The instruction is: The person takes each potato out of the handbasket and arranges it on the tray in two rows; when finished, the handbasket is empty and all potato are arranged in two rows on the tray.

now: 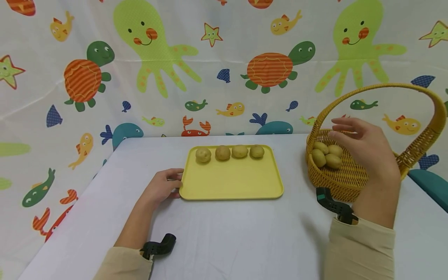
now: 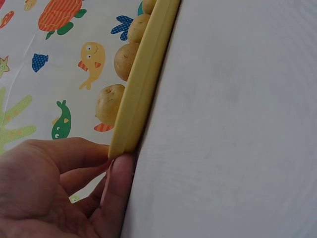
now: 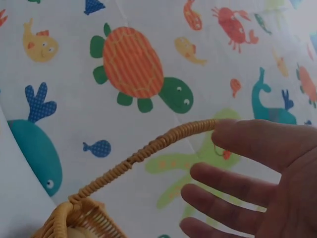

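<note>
potatoes in wicker basket, handle (near right grip), sea-print backdrop

4 potatoes are lined up on yellow tray, touched by L hand; R hand is held over basket w/ 4 more potatoes.

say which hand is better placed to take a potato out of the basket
The right hand, most likely: it hangs over the basket, near the potatoes inside, and holds nothing. The left hand is well away, touching the edge of the yellow tray.
</note>
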Tool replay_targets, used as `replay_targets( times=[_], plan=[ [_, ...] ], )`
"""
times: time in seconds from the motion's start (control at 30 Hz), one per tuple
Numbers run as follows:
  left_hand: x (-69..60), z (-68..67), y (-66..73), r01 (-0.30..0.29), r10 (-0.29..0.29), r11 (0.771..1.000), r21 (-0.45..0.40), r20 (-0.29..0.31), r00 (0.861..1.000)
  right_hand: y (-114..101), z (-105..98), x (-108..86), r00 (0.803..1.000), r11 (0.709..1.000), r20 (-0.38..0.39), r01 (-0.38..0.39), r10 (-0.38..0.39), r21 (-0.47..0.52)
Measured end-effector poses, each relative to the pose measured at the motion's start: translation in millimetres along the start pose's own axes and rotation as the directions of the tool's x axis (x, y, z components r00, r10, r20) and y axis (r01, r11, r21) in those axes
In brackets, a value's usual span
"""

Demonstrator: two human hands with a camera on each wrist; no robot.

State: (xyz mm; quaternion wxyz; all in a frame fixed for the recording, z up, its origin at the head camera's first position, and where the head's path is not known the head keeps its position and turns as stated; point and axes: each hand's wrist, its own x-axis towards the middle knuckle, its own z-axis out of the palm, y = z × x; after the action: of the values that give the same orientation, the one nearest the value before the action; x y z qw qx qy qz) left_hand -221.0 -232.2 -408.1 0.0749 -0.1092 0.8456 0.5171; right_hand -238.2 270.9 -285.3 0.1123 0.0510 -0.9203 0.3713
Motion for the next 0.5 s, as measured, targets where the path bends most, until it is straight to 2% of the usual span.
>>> replay_targets(
  times=[0.27, 0.5],
  plan=[
    [-0.6, 0.5, 0.3, -0.001, 0.001, 1.000, 0.007, -0.003, 1.000, 21.7, -0.6, 6.0, 0.997, 0.999, 0.063, -0.049, 0.049, -0.003],
    [-1.5, -0.3, 0.7, -0.003, 0.003, 1.000, 0.009, -0.002, 1.000, 48.7, 6.1, 13.2, 0.986, 0.994, 0.134, -0.102, 0.097, 0.027]
  ],
)
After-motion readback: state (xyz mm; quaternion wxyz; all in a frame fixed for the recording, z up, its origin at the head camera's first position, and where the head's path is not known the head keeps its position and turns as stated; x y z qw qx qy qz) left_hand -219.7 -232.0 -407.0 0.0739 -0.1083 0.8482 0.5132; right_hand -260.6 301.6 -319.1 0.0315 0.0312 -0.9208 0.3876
